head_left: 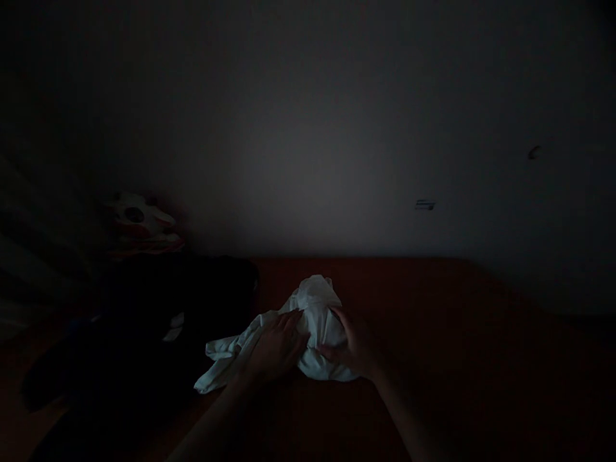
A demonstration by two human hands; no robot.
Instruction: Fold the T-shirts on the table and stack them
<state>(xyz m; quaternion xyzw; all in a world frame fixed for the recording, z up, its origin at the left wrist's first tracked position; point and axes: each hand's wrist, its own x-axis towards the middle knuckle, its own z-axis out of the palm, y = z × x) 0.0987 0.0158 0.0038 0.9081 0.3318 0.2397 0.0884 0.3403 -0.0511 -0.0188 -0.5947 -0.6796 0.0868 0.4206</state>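
A crumpled whitish piece of cloth [317, 301], seemingly a garment, lies bunched on a reddish-brown surface. Its narrower part trails off to the lower left. My left hand [276, 350] is over the left side of the bundle, fingers and thumb closed on the fabric. On the other side, my right hand [356, 346] grips the cloth between its thumb and fingers. The scene is very dark, so the fingertips are hard to make out and the cloth's exact kind does not show.
Dark clothing [144, 321] is heaped on the left of the reddish-brown surface [409, 289]. Behind it stands a white and red patterned item [142, 218]. A pale wall [317, 147] rises at the back, with a small label-like patch [425, 205] on it.
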